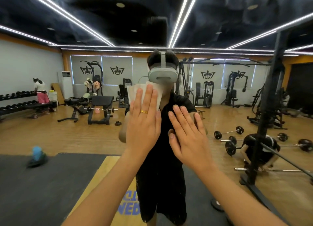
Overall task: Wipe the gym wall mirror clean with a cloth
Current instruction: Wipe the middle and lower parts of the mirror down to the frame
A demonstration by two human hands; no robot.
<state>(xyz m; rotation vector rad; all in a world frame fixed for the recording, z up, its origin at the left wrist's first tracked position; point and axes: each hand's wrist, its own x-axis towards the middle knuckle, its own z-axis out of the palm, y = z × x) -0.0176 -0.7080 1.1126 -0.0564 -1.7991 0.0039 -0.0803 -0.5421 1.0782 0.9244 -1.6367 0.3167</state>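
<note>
The gym wall mirror fills the whole view and reflects the room and my own body. My left hand, with a gold ring, presses a white cloth flat against the glass with straight fingers, at about face height in the reflection. My right hand lies flat on the bare mirror just to the right of it, fingers straight, holding nothing. Most of the cloth is hidden under my left hand.
Reflected in the glass are weight benches, a dumbbell rack, barbells on the floor, a black rack post at the right and a blue bottle at the lower left. A person stands at the far left and another crouches at the right.
</note>
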